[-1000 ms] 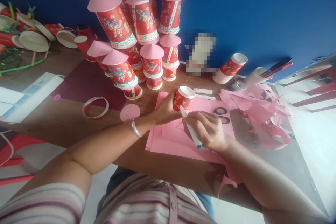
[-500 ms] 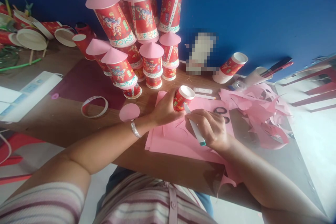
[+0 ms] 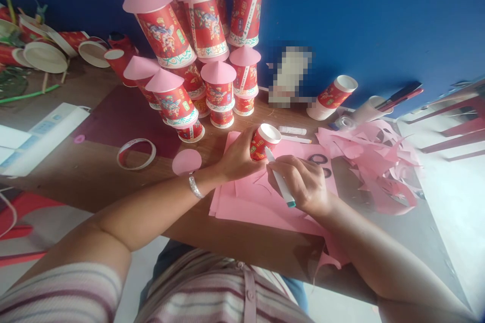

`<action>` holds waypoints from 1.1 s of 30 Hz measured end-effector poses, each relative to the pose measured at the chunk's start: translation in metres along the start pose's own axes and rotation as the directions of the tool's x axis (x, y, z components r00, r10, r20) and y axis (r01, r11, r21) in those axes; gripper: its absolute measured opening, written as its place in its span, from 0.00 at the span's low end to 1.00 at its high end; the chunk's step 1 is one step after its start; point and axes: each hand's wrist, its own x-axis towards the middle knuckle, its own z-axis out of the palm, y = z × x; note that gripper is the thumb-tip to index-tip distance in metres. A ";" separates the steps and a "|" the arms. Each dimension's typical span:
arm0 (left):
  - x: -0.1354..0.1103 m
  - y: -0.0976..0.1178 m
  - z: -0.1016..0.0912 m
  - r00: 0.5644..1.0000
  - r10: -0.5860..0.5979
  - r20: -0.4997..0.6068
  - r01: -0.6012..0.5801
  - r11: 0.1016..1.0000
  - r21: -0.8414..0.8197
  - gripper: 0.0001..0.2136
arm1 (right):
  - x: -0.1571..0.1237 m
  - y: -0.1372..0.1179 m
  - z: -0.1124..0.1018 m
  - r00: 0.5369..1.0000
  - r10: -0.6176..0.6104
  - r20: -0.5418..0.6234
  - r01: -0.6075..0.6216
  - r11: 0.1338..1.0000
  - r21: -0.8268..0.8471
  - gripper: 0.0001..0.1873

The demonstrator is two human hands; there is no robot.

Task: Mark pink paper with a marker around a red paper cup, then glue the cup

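My left hand [image 3: 239, 155] is wrapped round a small red paper cup [image 3: 262, 147] with a white rim, held tilted above pink paper sheets [image 3: 261, 199]. In my right hand [image 3: 303, 181] is a white marker [image 3: 281, 181] with a green end, its tip at the side of the cup. Whether the tip presses on the cup I cannot tell. Scissors [image 3: 319, 160] lie on the paper beside my right hand, partly covered by it. A pink paper disc [image 3: 187, 162] rests on the table to the left of the sheets.
Several red cup towers with pink cone tops [image 3: 217, 73] stand at the back. Pink paper scraps [image 3: 379, 161] are heaped on the right, near a pen holder [image 3: 373, 108] and stacked cups [image 3: 335, 93]. A white ring [image 3: 136, 154] and a white box [image 3: 45, 136] lie left.
The marker and my right hand have shifted very slightly at the cup. My left hand and the cup look the same as before.
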 end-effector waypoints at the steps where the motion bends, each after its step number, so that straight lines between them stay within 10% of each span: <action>1: 0.000 -0.001 0.000 1.000 0.004 -0.003 -0.004 1.000 0.003 0.27 | -0.001 0.000 0.000 1.000 -0.004 0.001 0.004 1.000 -0.003 0.09; 33: 0.001 -0.004 0.001 0.999 0.046 -0.007 -0.046 0.999 -0.026 0.25 | -0.001 0.002 0.003 0.999 -0.002 -0.033 0.001 1.000 -0.022 0.11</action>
